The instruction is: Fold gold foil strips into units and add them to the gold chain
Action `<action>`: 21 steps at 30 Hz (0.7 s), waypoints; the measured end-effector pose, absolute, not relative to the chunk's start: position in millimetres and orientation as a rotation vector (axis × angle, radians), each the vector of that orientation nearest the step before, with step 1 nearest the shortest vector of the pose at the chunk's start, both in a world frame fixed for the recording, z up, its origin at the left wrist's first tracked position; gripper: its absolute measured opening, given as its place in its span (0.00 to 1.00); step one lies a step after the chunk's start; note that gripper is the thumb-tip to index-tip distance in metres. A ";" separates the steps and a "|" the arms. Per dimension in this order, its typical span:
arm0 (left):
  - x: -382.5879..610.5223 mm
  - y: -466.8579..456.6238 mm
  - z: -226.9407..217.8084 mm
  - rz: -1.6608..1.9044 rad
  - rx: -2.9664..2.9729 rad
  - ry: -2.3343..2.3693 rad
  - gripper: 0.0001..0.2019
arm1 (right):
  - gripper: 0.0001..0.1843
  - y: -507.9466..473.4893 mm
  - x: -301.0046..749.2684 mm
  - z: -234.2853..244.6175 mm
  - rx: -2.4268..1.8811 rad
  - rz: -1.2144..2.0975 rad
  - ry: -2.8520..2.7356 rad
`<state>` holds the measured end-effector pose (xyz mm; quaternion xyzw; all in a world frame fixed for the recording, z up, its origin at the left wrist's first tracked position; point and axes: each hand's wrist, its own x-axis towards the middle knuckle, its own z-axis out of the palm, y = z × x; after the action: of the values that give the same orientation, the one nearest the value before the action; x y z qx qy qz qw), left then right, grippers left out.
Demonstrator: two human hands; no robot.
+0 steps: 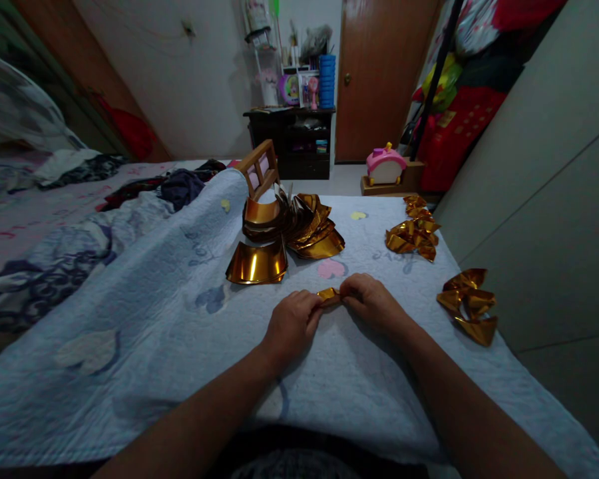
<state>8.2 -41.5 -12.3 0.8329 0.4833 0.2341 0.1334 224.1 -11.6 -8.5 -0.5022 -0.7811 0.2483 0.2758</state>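
My left hand (293,320) and my right hand (369,299) rest on a pale blue quilt (180,332), fingers closed on the two ends of a small folded piece of gold foil paper (328,294) between them. Most of the piece is hidden under my fingers. Just beyond, a pile of curled gold foil sheets (284,233) lies on the quilt, the nearest sheet bent into an arc (257,264).
Folded gold pieces lie in a heap at the far right (415,233) and another heap at the right edge (470,303). A small wooden chair (259,169) stands behind the pile. Clothes and bedding cover the left (54,219). A grey wardrobe wall (544,199) borders the right.
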 end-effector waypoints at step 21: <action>12.9 -34.2 -9.8 0.487 2.388 1.770 0.07 | 0.03 -9.4 213.2 -18.5 -1.623 0.412 -2.170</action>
<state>12.9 -34.2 -9.8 0.7912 0.5864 0.1613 0.0646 213.2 -9.4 -18.5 -0.5803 -0.7758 0.1473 0.1991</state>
